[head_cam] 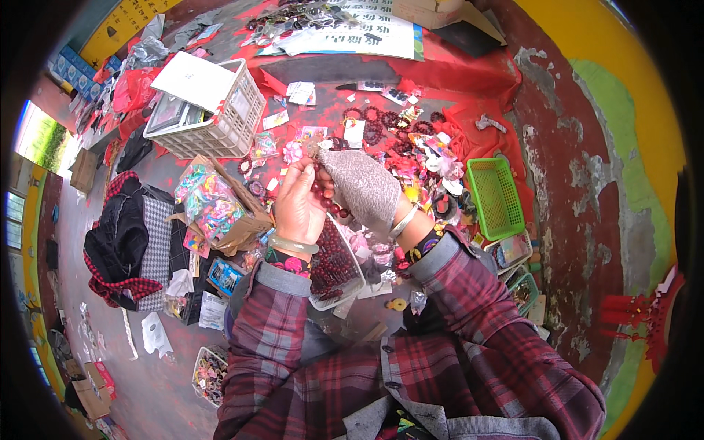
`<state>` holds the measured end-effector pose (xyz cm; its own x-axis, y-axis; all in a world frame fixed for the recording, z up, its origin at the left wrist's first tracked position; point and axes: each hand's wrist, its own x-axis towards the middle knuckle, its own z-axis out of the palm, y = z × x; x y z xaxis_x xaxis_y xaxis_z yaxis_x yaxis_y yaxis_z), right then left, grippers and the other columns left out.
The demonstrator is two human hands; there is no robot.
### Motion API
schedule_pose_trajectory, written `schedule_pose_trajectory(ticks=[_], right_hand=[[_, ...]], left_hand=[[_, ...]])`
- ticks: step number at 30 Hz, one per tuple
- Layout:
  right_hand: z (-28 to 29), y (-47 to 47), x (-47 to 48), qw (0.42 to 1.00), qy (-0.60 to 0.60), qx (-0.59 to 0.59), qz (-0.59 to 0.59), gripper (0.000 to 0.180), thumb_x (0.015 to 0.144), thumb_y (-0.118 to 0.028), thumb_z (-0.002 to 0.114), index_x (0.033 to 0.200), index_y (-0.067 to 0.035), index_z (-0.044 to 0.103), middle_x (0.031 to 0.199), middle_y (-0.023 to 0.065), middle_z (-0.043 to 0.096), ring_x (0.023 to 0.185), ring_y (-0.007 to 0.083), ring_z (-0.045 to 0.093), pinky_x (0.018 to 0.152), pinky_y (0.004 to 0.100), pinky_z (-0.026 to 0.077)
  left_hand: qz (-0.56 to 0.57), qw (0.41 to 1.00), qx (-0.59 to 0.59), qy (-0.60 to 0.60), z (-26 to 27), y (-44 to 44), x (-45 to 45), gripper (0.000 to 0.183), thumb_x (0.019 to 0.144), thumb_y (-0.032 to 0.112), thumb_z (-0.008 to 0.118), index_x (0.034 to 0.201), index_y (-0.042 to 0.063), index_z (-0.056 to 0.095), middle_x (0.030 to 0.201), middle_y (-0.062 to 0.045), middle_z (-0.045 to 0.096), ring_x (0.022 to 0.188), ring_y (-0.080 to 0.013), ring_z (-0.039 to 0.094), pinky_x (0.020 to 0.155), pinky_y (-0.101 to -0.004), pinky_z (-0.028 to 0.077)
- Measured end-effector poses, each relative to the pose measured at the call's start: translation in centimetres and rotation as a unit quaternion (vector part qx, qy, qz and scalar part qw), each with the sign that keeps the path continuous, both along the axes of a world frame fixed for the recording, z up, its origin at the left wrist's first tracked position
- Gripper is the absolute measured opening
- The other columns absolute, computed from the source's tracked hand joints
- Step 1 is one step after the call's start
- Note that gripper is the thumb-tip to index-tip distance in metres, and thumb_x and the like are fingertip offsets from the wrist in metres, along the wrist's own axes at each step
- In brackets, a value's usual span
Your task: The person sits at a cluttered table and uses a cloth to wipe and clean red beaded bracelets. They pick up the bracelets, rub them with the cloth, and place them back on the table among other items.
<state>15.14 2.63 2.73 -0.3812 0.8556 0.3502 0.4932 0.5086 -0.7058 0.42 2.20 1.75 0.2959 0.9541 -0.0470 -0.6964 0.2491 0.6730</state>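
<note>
Dark red round beads (331, 206), seemingly strung together, are pinched in the fingers of my left hand (300, 201). A grey-brown cloth (363, 184) drapes over most of my right hand (404, 208), which grips it close against the beads. Fingertips show beside the beads under the cloth's left edge; the rest of that grip is covered. Directly below both hands is a white plastic basket (360, 283) holding many dark red bead strings (330, 256). More dark red bead bracelets (374, 132) lie in a pile beyond my hands.
A green plastic basket (521, 220) stands to the right, near a peeling wall (572, 181). On the left are a cardboard box (247, 228) of colourful packets, a dark jacket (118, 236) and a large white crate (212, 140). A small basket (199, 379) sits by my left sleeve.
</note>
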Motion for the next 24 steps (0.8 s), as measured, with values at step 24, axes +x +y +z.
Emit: schedule_pose_trajectory(ticks=[24], right_hand=[[1.6, -1.3, 0.7, 0.951, -0.256, 0.139, -0.109, 0.052, 0.061, -0.011, 0.072, 0.107, -0.002, 0.052, 0.080, 0.0154, 0.062, 0.075, 0.0350, 0.061, 0.067, 0.0403, 0.050]], left_hand=[[-0.112, 0.978, 0.047, 0.168, -0.7, -0.8, 0.8, 0.022, 0.096, 0.019, 0.046, 0.112, 0.004, 0.053, 0.084, 0.001, 0.058, 0.070, -0.0082, 0.053, 0.062, -0.0223, 0.043]])
